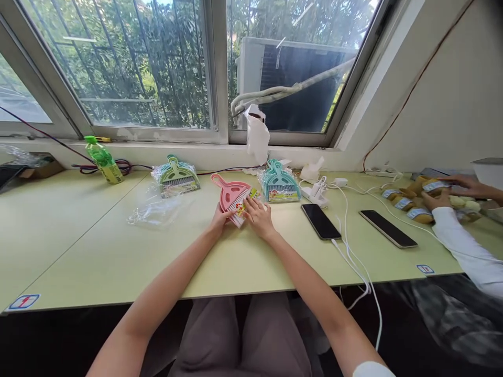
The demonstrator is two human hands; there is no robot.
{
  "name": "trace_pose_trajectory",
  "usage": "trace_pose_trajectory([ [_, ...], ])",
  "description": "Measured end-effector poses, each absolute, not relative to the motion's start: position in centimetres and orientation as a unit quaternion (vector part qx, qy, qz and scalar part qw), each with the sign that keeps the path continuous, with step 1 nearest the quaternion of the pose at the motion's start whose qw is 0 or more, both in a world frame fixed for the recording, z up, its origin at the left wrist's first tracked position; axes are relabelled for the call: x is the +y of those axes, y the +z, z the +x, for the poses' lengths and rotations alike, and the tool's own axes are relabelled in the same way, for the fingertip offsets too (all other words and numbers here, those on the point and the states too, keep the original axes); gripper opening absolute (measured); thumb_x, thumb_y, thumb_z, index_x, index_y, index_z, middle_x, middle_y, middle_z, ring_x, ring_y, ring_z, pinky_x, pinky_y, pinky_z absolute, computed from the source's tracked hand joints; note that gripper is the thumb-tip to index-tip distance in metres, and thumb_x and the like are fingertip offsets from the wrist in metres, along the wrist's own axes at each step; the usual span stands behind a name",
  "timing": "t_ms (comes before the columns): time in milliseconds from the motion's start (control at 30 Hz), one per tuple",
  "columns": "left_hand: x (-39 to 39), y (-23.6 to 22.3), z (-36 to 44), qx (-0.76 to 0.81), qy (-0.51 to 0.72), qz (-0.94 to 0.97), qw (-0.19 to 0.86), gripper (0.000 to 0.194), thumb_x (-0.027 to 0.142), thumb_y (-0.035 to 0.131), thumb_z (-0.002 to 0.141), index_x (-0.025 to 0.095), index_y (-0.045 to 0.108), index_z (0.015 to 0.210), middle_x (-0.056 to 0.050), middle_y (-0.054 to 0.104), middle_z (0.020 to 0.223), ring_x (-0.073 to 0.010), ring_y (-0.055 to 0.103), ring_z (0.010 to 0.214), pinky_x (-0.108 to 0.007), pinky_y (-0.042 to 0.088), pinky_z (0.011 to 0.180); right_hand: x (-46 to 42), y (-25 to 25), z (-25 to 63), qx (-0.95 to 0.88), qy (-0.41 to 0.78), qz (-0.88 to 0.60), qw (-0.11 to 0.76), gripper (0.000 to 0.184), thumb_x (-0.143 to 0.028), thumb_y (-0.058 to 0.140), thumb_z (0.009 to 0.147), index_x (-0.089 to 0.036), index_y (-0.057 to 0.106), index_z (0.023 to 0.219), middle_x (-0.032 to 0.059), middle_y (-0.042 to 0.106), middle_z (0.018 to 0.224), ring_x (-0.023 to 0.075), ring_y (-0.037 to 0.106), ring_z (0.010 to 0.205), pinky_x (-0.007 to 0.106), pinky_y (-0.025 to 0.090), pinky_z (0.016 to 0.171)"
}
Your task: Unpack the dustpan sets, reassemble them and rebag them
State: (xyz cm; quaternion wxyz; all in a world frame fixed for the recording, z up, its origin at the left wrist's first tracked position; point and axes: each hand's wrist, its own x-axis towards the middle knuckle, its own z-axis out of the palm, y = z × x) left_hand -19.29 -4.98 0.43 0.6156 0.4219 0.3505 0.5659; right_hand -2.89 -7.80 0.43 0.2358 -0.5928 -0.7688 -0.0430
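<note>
A pink dustpan and brush set [231, 195] lies tilted on the table in front of me, its handle pointing up and left. A printed yellow-green and red label [240, 209] covers part of the white bristles. My left hand [222, 217] grips the lower left edge of the set, thumb on top. From the right, my right hand [257, 215] holds the labelled side, its fingers over the label and its thumb near the bristles. Behind it to the right are stacked teal dustpan sets [280, 183]; to the left, green ones [176, 178] sit in clear wrap.
Clear plastic wrapping [155, 212] lies at left, with a green bottle [104, 159] beyond. Right of me are a black phone [321, 221], a power strip [314, 195], trailing white cables and another phone [387, 229]. A co-worker's hands [444, 193] handle mustard-coloured bundles [418, 213].
</note>
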Motion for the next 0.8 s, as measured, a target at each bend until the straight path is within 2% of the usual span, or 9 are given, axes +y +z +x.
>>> trace_pose_trajectory([
  [133, -4.5, 0.0, -19.5, 0.354, 0.567, 0.403, 0.625, 0.069, 0.004, 0.075, 0.052, 0.019, 0.056, 0.116, -0.009, 0.069, 0.110, -0.0249, 0.068, 0.092, -0.033, 0.058, 0.071, -8.0, 0.5, -3.0, -0.773, -0.050, -0.585, 0.240, 0.053, -0.049, 0.023, 0.098, -0.029, 0.037, 0.145, 0.0045, 0.035, 0.153, 0.0238, 0.032, 0.137, 0.048, 0.022, 0.108],
  [267, -4.2, -0.4, -19.7, 0.349, 0.570, 0.396, 0.630, 0.070, 0.006, 0.076, 0.054, 0.021, 0.054, 0.119, -0.010, 0.066, 0.116, -0.0239, 0.067, 0.095, -0.033, 0.058, 0.075, -8.2, 0.5, -3.1, -0.779, -0.056, -0.581, 0.231, 0.053, -0.048, 0.024, 0.098, -0.029, 0.035, 0.146, 0.0047, 0.034, 0.153, 0.0236, 0.031, 0.138, 0.047, 0.022, 0.108],
  [467, -5.0, 0.2, -19.6, 0.288, 0.552, 0.458, 0.634, 0.084, 0.013, 0.085, 0.057, 0.027, 0.048, 0.131, -0.010, 0.061, 0.128, -0.0274, 0.063, 0.108, -0.034, 0.057, 0.079, -8.4, 0.9, -3.2, -0.789, -0.089, -0.566, 0.222, 0.057, -0.051, 0.023, 0.098, -0.025, 0.030, 0.149, 0.0066, 0.023, 0.157, 0.0230, 0.017, 0.145, 0.053, 0.005, 0.114],
  [600, -5.2, 0.6, -19.5, 0.271, 0.557, 0.464, 0.634, 0.088, 0.012, 0.086, 0.055, 0.026, 0.048, 0.132, -0.010, 0.059, 0.131, -0.0281, 0.059, 0.116, -0.036, 0.054, 0.089, -8.5, 0.9, -3.5, -0.791, -0.087, -0.565, 0.216, 0.059, -0.050, 0.020, 0.099, -0.023, 0.024, 0.151, 0.0076, 0.020, 0.158, 0.0218, 0.009, 0.147, 0.058, -0.004, 0.114],
  [700, -5.1, 0.5, -19.5, 0.271, 0.557, 0.460, 0.637, 0.089, 0.013, 0.086, 0.055, 0.026, 0.046, 0.133, -0.011, 0.057, 0.133, -0.0280, 0.058, 0.118, -0.039, 0.053, 0.092, -8.4, 0.7, -3.7, -0.796, -0.079, -0.563, 0.208, 0.059, -0.047, 0.020, 0.099, -0.021, 0.020, 0.152, 0.0087, 0.022, 0.157, 0.0211, 0.011, 0.147, 0.058, -0.001, 0.115],
  [800, -4.9, 0.2, -19.4, 0.290, 0.553, 0.444, 0.642, 0.089, 0.016, 0.086, 0.056, 0.026, 0.044, 0.133, -0.012, 0.056, 0.134, -0.0282, 0.058, 0.116, -0.041, 0.053, 0.091, -8.2, 0.5, -3.5, -0.776, -0.067, -0.587, 0.222, 0.054, -0.041, 0.020, 0.100, -0.024, 0.024, 0.151, 0.0054, 0.026, 0.156, 0.0208, 0.014, 0.147, 0.057, 0.003, 0.116],
])
